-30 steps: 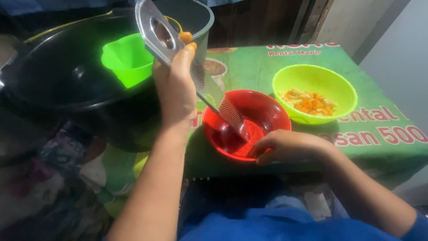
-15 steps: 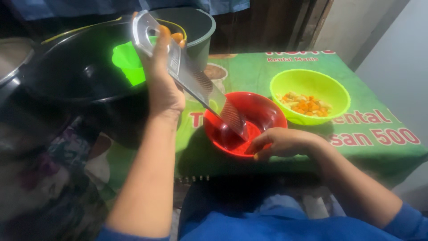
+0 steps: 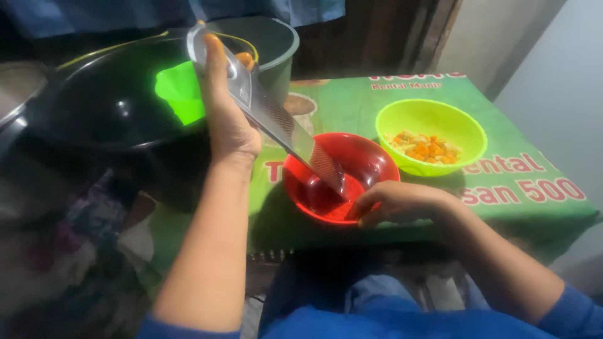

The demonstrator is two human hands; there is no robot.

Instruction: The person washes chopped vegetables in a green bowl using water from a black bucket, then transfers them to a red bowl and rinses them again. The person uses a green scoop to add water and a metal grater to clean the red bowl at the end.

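Note:
My left hand (image 3: pixel 227 113) grips the upper end of a flat metal grater (image 3: pixel 276 119). The grater slants down to the right, and its lower end rests inside a red bowl (image 3: pixel 370 160) on the green printed table cover (image 3: pixel 521 182). A small orange piece sits near the grater's top by my fingers. My right hand (image 3: pixel 399 202) rests on the near rim of the red bowl, fingers curled over the edge. Orange shreds lie in the bottom of the red bowl.
A lime-green bowl (image 3: pixel 468 129) with chopped orange and pale pieces stands to the right of the red bowl. A large black pan (image 3: pixel 94 110) holding a small green container (image 3: pixel 179 91) sits at the left. A dark grey bucket (image 3: pixel 276 41) stands behind.
My left hand with the grater has shifted slightly; the grater's lower end has sunk deeper into the red bowl. My right hand has stayed on the bowl's rim.

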